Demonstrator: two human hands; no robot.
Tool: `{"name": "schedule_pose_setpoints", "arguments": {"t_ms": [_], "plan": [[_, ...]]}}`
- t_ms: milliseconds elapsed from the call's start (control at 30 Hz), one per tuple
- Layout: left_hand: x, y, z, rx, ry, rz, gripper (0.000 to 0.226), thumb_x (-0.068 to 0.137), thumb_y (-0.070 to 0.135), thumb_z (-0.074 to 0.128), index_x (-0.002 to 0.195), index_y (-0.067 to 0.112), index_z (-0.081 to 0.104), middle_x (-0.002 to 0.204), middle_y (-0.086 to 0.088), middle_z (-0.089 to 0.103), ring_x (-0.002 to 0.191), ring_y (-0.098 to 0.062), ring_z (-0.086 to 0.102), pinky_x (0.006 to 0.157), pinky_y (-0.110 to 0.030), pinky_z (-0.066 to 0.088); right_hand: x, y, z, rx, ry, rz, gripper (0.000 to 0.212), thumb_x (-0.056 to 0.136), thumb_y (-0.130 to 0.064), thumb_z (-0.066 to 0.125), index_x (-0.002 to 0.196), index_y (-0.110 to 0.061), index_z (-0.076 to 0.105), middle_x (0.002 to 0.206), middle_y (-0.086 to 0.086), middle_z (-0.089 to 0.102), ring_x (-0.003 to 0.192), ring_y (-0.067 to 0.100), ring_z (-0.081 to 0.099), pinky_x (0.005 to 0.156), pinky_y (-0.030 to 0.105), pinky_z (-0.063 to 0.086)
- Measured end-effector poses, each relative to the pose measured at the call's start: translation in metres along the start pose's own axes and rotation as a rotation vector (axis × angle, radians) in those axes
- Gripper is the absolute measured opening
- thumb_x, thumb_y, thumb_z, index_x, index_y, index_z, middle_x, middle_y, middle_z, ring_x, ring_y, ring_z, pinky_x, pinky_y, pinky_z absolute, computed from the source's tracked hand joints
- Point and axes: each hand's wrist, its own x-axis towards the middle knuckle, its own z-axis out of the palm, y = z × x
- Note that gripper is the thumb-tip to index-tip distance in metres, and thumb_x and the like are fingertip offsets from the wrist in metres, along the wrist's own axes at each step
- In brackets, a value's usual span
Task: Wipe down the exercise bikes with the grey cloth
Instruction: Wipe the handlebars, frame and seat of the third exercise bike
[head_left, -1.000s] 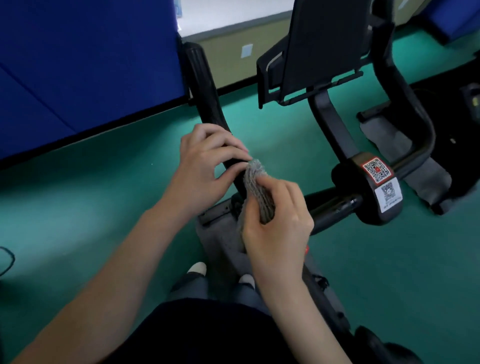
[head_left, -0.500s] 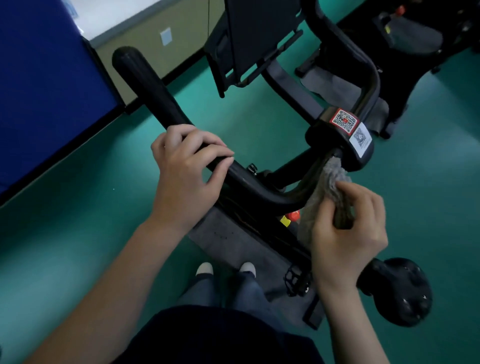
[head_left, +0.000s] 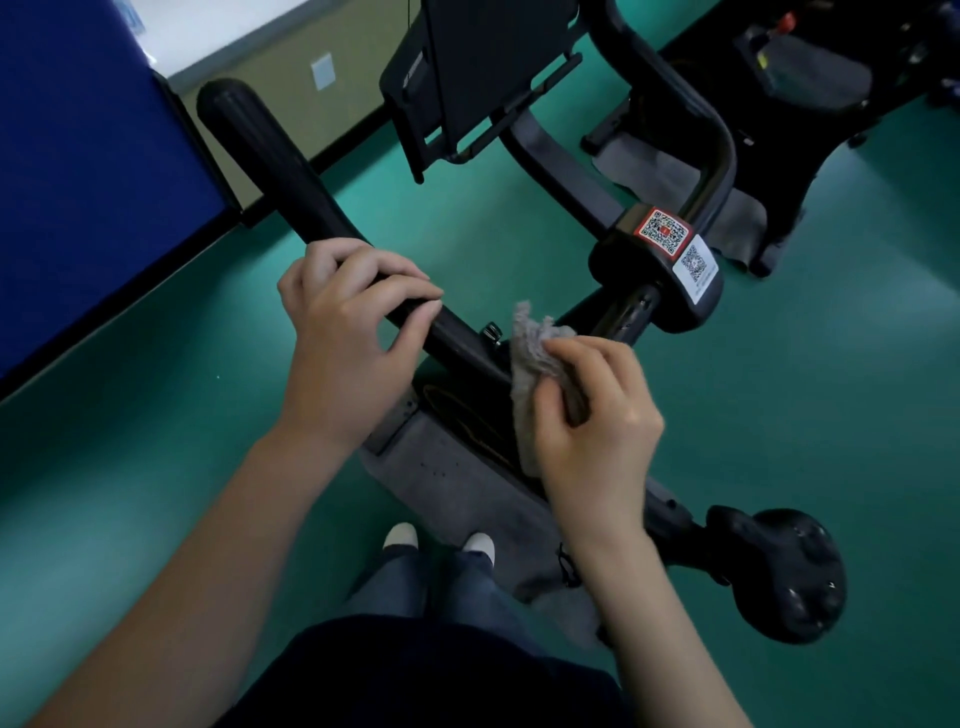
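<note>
Head: nubbly cloth (head_left: 532, 358) (bunched), tubular handlebar (head_left: 291, 176)

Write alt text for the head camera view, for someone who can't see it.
A person's left hand grips a black exercise bike handlebar while the right hand holds a grey cloth near its centre, above a green floor.

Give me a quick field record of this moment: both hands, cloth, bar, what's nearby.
left hand: grips handlebar
right hand: holds bunched grey cloth
cloth position: at the bar's bend, lower left of QR stickers
saddle: lower right, untouched
second bike: top right
</note>
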Motion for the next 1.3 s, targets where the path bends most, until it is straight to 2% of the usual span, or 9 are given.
{"name": "schedule_pose_setpoints", "arguments": {"t_ms": [67, 200, 400, 500, 667, 900, 1100, 1200, 1300], "plan": [[-0.001, 0.002, 0.0, 0.005, -0.003, 0.002, 0.013, 0.086, 0.029, 0.063, 0.085, 0.02, 0.072, 0.094, 0.01, 0.064, 0.103, -0.016, 0.045, 0.095, -0.022, 0.016, 0.005, 0.017, -0.011, -0.021, 0.04, 0.009, 0.021, 0.076, 0.013, 0.062, 0.093, 0.002, 0.069, 0.095, 0.015, 0.063, 0.089, 0.012, 0.057, 0.088, 0.005, 0.037], [-0.002, 0.011, 0.002, -0.013, -0.044, 0.035, 0.014, 0.086, 0.03, 0.064, 0.087, 0.02, 0.072, 0.094, 0.01, 0.064, 0.104, -0.016, 0.047, 0.098, -0.028, 0.018, 0.017, 0.049, -0.024, -0.027, 0.201, 0.045, 0.02, 0.078, 0.014, 0.058, 0.094, 0.004, 0.065, 0.095, 0.019, 0.061, 0.093, 0.007, 0.051, 0.086, 0.008, 0.038], [-0.012, 0.033, 0.015, -0.043, -0.174, 0.095, 0.016, 0.084, 0.036, 0.064, 0.088, 0.022, 0.071, 0.095, 0.011, 0.064, 0.104, -0.013, 0.052, 0.104, -0.034, 0.019, -0.014, 0.05, -0.009, 0.106, 0.131, -0.018, 0.016, 0.079, 0.016, 0.058, 0.091, 0.006, 0.062, 0.094, 0.015, 0.059, 0.094, 0.016, 0.055, 0.09, 0.019, 0.042], [-0.018, 0.046, 0.025, -0.045, -0.224, 0.113, 0.017, 0.083, 0.038, 0.064, 0.089, 0.024, 0.071, 0.095, 0.012, 0.064, 0.104, -0.011, 0.054, 0.107, -0.036, 0.017, -0.019, 0.054, -0.008, 0.125, 0.132, -0.042, 0.019, 0.078, 0.017, 0.057, 0.093, 0.005, 0.062, 0.096, 0.008, 0.057, 0.097, 0.01, 0.053, 0.092, 0.017, 0.04], [-0.024, 0.062, 0.038, -0.022, -0.277, 0.115, 0.021, 0.081, 0.042, 0.064, 0.091, 0.026, 0.07, 0.094, 0.013, 0.064, 0.098, -0.01, 0.058, 0.108, -0.036, 0.013, 0.012, 0.073, -0.009, 0.106, 0.158, -0.044, 0.021, 0.078, 0.018, 0.055, 0.093, 0.007, 0.061, 0.095, 0.018, 0.058, 0.095, 0.016, 0.053, 0.091, 0.015, 0.04], [-0.026, 0.065, 0.042, -0.001, -0.284, 0.086, 0.021, 0.08, 0.044, 0.066, 0.091, 0.027, 0.069, 0.092, 0.014, 0.065, 0.093, -0.009, 0.058, 0.107, -0.036, 0.012, 0.054, 0.1, -0.012, 0.079, 0.173, -0.063, 0.018, 0.079, 0.013, 0.052, 0.093, 0.006, 0.062, 0.096, 0.02, 0.059, 0.094, 0.015, 0.051, 0.088, 0.01, 0.038], [-0.027, 0.066, 0.043, -0.006, -0.267, 0.057, 0.022, 0.08, 0.046, 0.063, 0.088, 0.027, 0.07, 0.09, 0.015, 0.066, 0.091, -0.01, 0.058, 0.106, -0.037, 0.013, 0.025, 0.096, -0.001, 0.2, 0.229, 0.101, 0.021, 0.077, 0.015, 0.052, 0.094, 0.004, 0.055, 0.094, 0.011, 0.055, 0.091, 0.018, 0.052, 0.084, 0.019, 0.04], [-0.026, 0.067, 0.044, -0.006, -0.261, 0.06, 0.021, 0.08, 0.046, 0.063, 0.088, 0.027, 0.07, 0.09, 0.015, 0.066, 0.091, -0.01, 0.058, 0.106, -0.036, 0.014, 0.002, 0.093, 0.002, 0.312, 0.202, 0.16, 0.017, 0.081, 0.007, 0.053, 0.095, -0.003, 0.055, 0.094, 0.011, 0.057, 0.09, 0.023, 0.056, 0.083, 0.027, 0.044], [-0.027, 0.067, 0.044, -0.002, -0.26, 0.064, 0.022, 0.08, 0.046, 0.063, 0.088, 0.027, 0.07, 0.09, 0.015, 0.065, 0.09, -0.01, 0.058, 0.105, -0.038, 0.016, -0.007, 0.099, 0.002, 0.402, 0.2, 0.317, 0.016, 0.086, -0.001, 0.055, 0.097, -0.012, 0.053, 0.097, 0.011, 0.059, 0.092, 0.025, 0.058, 0.083, 0.036, 0.048]]}}
